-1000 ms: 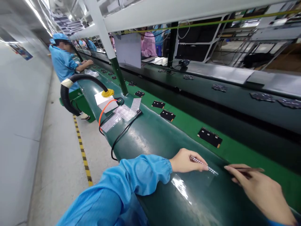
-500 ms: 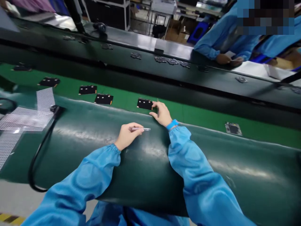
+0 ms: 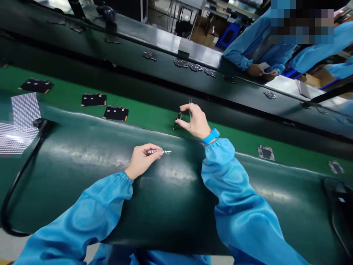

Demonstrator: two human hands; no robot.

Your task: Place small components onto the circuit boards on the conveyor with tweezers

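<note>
My left hand (image 3: 143, 158) is closed in a pinch on a narrow strip (image 3: 166, 151) with rows of small white marks, held just above the green mat (image 3: 165, 206). Up on the green belt, my right hand (image 3: 198, 120) grips a black circuit board (image 3: 178, 118) between thumb and fingers. That board is tilted up, nearly edge-on to me. A thin, shiny, tweezers-like tool (image 3: 190, 114) also shows at the right hand, its lower part near the palm. A blue band (image 3: 211, 136) circles the right wrist.
Several black boards (image 3: 116, 113) lie on the green belt (image 3: 149, 119) to the left. Two grey boards, one nearer (image 3: 266, 152), lie to the right. Marked sheets (image 3: 26, 110) and a black cable (image 3: 20, 176) are at left. Across, a co-worker's hands (image 3: 261, 70) hold something pale.
My right hand has lifted the flat black board's edge and tipped it up. My left hand still pinches the strip. The view has shifted, bringing another grey board in at right.
</note>
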